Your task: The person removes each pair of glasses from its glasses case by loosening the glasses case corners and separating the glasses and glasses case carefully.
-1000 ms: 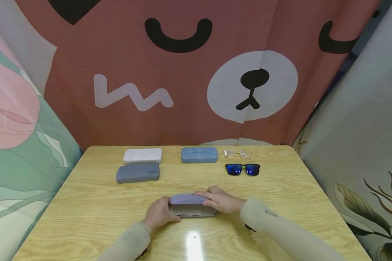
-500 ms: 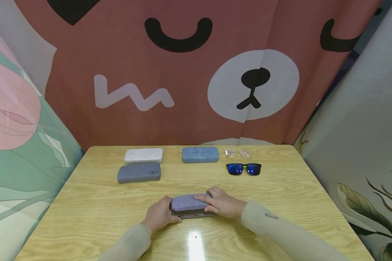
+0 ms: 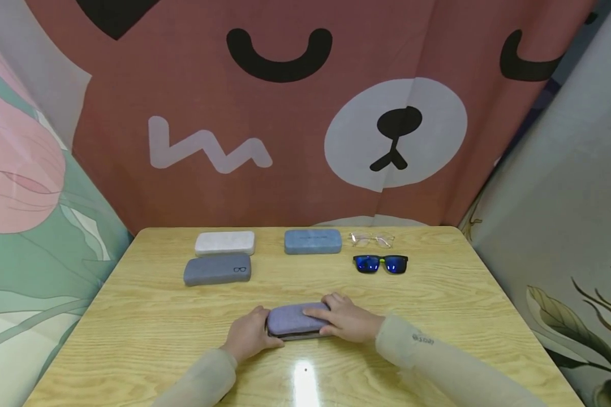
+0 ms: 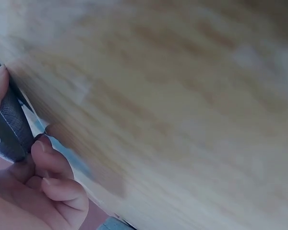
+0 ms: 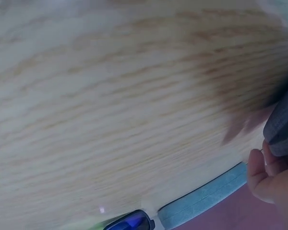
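A purple glasses case [image 3: 292,319] lies near the middle of the table, its lid down to a narrow dark gap along the front edge. My left hand [image 3: 246,334] grips its left end, thumb at the front. At the right end, my right hand [image 3: 353,322] holds the case with a finger stretched over the lid. The left wrist view shows curled fingers [image 4: 57,160] at the end of the case, which looks dark there. In the right wrist view, fingertips [image 5: 255,163] wrap under the other end of it.
Toward the back left are a white glasses case [image 3: 225,243] and a grey glasses case [image 3: 211,271]. A blue glasses case [image 3: 313,242] stands at the back, beside clear eyeglasses [image 3: 385,241]. Blue-lensed sunglasses [image 3: 380,264] lie in front of those. A printed curtain [image 3: 295,198] hangs behind the table.
The purple case's lid has swung down toward the front, from wide open with the pale inside showing to almost closed. Both hands have stayed at the ends of the case.
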`<state>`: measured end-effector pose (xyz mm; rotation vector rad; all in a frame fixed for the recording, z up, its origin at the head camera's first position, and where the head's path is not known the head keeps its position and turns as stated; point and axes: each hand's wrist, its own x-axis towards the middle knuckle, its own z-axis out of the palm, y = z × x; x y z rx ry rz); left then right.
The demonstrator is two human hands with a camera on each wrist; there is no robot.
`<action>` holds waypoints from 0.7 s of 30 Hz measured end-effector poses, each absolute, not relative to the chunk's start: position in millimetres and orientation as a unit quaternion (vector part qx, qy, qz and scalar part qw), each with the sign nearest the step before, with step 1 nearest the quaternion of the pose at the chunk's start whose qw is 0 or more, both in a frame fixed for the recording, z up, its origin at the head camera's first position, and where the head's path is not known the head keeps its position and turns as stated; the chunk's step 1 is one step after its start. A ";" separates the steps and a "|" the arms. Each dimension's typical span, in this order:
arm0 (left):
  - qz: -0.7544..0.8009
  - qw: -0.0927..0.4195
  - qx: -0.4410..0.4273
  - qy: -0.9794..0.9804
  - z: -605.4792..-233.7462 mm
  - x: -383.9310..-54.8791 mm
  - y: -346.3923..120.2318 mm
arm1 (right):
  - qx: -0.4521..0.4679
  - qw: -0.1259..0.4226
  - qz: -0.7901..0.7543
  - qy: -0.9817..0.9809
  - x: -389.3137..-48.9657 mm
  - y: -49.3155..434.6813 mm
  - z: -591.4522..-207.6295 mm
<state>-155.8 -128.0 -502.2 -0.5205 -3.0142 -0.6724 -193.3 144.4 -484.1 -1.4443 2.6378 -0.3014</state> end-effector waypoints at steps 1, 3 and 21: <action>-0.215 0.005 -0.167 -0.962 -502.2 -155.9 -127.8 | -0.475 0.060 -0.097 0.872 -192.8 144.3 -483.7; -0.212 0.005 -0.168 -0.963 -501.5 -155.8 -127.4 | -0.472 0.064 -0.093 0.874 -192.0 143.5 -482.8; -0.200 -0.002 -0.155 -0.967 -498.4 -152.2 -120.7 | -0.475 0.018 -0.060 0.878 -188.3 144.9 -490.0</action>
